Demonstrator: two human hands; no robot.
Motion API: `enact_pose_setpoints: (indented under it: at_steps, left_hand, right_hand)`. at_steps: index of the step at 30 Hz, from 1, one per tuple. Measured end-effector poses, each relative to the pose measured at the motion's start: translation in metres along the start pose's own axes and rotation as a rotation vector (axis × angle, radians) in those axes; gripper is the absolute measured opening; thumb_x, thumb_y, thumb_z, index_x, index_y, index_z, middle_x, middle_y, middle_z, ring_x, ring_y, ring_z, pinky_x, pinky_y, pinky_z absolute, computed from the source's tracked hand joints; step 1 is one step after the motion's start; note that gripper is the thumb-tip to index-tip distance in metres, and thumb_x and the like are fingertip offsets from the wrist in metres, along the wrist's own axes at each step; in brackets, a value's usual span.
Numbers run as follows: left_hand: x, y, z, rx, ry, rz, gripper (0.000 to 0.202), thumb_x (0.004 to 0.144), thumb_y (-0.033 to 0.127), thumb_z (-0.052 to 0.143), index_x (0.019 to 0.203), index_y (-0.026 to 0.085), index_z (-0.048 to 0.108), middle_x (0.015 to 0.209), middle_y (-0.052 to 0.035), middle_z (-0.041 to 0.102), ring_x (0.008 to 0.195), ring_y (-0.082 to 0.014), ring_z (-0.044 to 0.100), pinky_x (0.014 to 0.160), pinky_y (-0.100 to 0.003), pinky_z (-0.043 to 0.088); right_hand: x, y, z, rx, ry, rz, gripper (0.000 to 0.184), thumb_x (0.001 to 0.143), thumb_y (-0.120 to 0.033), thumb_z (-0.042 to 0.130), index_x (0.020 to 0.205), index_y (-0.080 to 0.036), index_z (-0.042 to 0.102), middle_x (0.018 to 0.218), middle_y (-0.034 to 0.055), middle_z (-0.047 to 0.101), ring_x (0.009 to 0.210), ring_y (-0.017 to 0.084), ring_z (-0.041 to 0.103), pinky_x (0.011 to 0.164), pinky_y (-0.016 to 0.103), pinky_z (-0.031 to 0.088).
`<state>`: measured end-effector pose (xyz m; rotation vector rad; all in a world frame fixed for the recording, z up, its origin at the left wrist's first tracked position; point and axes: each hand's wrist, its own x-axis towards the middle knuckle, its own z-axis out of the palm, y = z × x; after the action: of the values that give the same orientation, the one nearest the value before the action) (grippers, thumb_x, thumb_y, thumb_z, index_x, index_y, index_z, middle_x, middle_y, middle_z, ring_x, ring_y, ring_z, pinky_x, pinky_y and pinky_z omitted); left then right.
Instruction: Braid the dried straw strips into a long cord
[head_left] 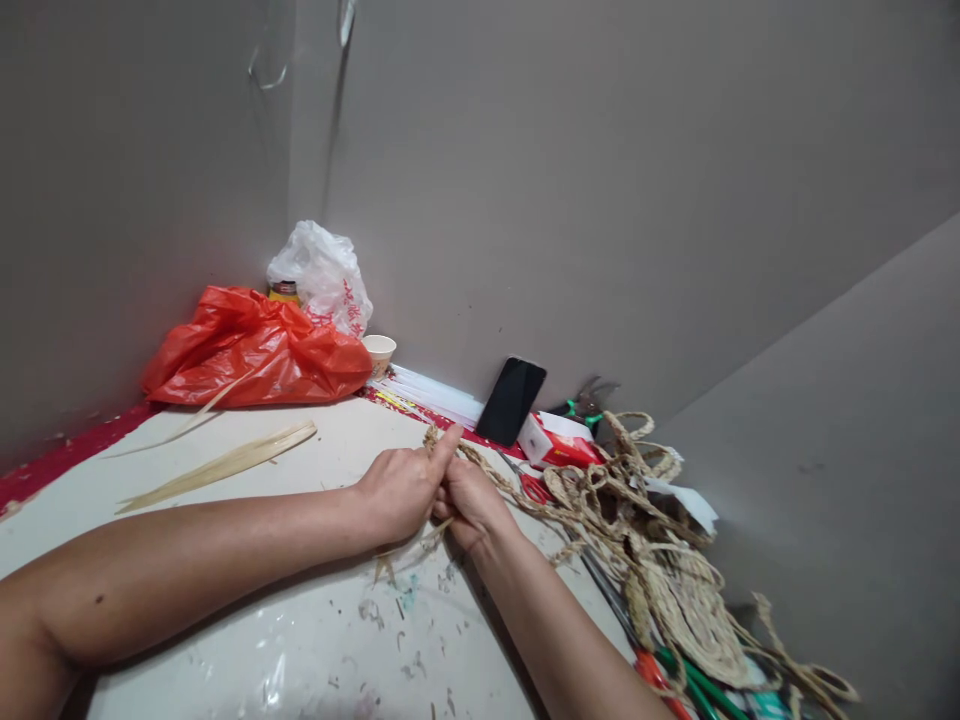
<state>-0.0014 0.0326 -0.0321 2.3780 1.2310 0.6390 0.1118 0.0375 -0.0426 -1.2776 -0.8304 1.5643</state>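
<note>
The person's left hand (401,490) is curled with its index finger extended toward 1 o'clock; its other fingertips are hidden, so I cannot tell what they pinch. The right hand (472,500) touches it, its fingers closed around thin pale straw strands (442,528) that poke out at 7 o'clock. A tan braided straw rope (552,510) runs just beyond the 2 hands toward a flat tan straw coil (690,610) at 4 o'clock. Red-handled metal scissors (534,488) lie at 3 o'clock, a black rectangular phone (511,402) leans at 1 o'clock, a crumpled red plastic bag (259,355) sits at 10 o'clock, and 1 broad pale straw strip (225,466) lies at 9 o'clock on the white, paint-stained tabletop (300,640).
</note>
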Motion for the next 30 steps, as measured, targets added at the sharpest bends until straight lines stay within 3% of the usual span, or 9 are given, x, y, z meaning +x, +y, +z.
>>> enact_pose_setpoints:
  at_steps: [3, 8, 12, 13, 14, 17, 20, 24, 30]
  left_hand:
    - [-0.006, 0.008, -0.005, -0.058, -0.008, 0.014, 0.065, 0.072, 0.02, 0.052, 0.135, 0.021, 0.034, 0.093, -0.0091, 0.063, 0.082, -0.0246, 0.058, 0.075, -0.032, 0.041]
    - [-0.004, 0.016, -0.031, -0.179, 0.026, -0.017, 0.046, 0.079, 0.031, 0.047, 0.123, 0.018, 0.047, 0.073, -0.0051, 0.061, 0.069, -0.0211, 0.057, 0.066, -0.029, 0.039]
    - [0.015, -0.001, -0.04, -0.402, 0.234, -0.201, 0.032, 0.08, 0.027, 0.044, 0.109, 0.017, 0.053, 0.065, 0.0004, 0.056, 0.064, -0.0149, 0.052, 0.063, -0.025, 0.038]
    - [0.019, -0.007, -0.036, -0.505, 0.227, -0.28, 0.029, 0.078, 0.025, 0.047, 0.105, 0.016, 0.054, 0.064, 0.0014, 0.055, 0.062, -0.0135, 0.051, 0.061, -0.024, 0.038]
    - [0.023, -0.012, -0.032, -0.634, 0.175, -0.357, 0.027, 0.075, 0.024, 0.051, 0.1, 0.015, 0.054, 0.062, 0.0021, 0.054, 0.059, -0.0121, 0.049, 0.058, -0.023, 0.037]
    - [0.029, -0.022, -0.014, -1.08, -0.181, -0.471, 0.017, 0.071, 0.025, 0.056, 0.083, 0.012, 0.056, 0.062, -0.0008, 0.056, 0.054, -0.0099, 0.05, 0.053, -0.022, 0.037]
    - [0.03, -0.025, -0.006, -1.274, -0.39, -0.5, 0.014, 0.071, 0.025, 0.054, 0.07, 0.011, 0.056, 0.056, 0.0003, 0.052, 0.043, -0.006, 0.042, 0.043, -0.019, 0.029]
    - [0.03, -0.027, -0.011, -1.184, -0.359, -0.553, 0.018, 0.072, 0.028, 0.056, 0.067, 0.011, 0.058, 0.046, 0.0074, 0.035, 0.035, -0.0015, 0.017, 0.038, -0.02, 0.007]
    - [0.026, -0.025, -0.015, -0.971, -0.326, -0.525, 0.019, 0.071, 0.029, 0.057, 0.062, 0.013, 0.06, 0.039, 0.009, 0.026, 0.032, -0.0032, 0.015, 0.037, -0.023, 0.007]
  right_hand:
    - [0.004, 0.002, -0.005, 0.021, 0.007, -0.002, 0.024, 0.068, -0.026, 0.06, 0.052, -0.02, 0.042, 0.035, -0.0086, 0.032, 0.03, 0.004, 0.022, 0.03, 0.019, 0.013]
    - [0.01, -0.005, -0.017, 0.062, -0.075, 0.003, 0.017, 0.063, -0.019, 0.062, 0.057, -0.019, 0.047, 0.038, -0.0083, 0.035, 0.032, 0.004, 0.023, 0.031, 0.017, 0.016]
    - [0.009, -0.016, -0.026, 0.064, -0.144, 0.033, 0.009, 0.06, -0.014, 0.063, 0.066, -0.015, 0.056, 0.047, -0.0049, 0.049, 0.034, 0.002, 0.019, 0.03, 0.015, 0.014]
    - [0.008, -0.018, -0.027, 0.062, -0.157, 0.037, 0.01, 0.06, -0.014, 0.063, 0.068, -0.015, 0.058, 0.051, -0.0032, 0.053, 0.034, 0.002, 0.02, 0.03, 0.015, 0.015]
    - [0.008, -0.02, -0.029, 0.058, -0.172, 0.042, 0.01, 0.06, -0.015, 0.064, 0.069, -0.015, 0.058, 0.052, -0.0026, 0.054, 0.035, 0.002, 0.021, 0.029, 0.015, 0.015]
    - [0.007, -0.023, -0.03, 0.037, -0.229, 0.067, 0.008, 0.061, -0.015, 0.065, 0.065, -0.014, 0.057, 0.044, -0.0064, 0.045, 0.034, 0.002, 0.016, 0.029, 0.015, 0.016]
    - [0.006, -0.025, -0.03, 0.015, -0.273, 0.093, 0.009, 0.06, -0.014, 0.065, 0.064, -0.013, 0.057, 0.045, -0.0067, 0.046, 0.034, 0.0, 0.014, 0.029, 0.014, 0.014]
    - [0.003, -0.028, -0.03, -0.014, -0.307, 0.119, 0.012, 0.06, -0.013, 0.067, 0.068, -0.013, 0.057, 0.048, -0.0057, 0.051, 0.033, -0.001, 0.014, 0.029, 0.013, 0.009]
    - [0.002, -0.026, -0.033, -0.08, -0.288, 0.105, 0.023, 0.061, -0.017, 0.07, 0.081, -0.015, 0.057, 0.054, -0.0026, 0.061, 0.031, 0.0, 0.022, 0.031, 0.014, 0.007]
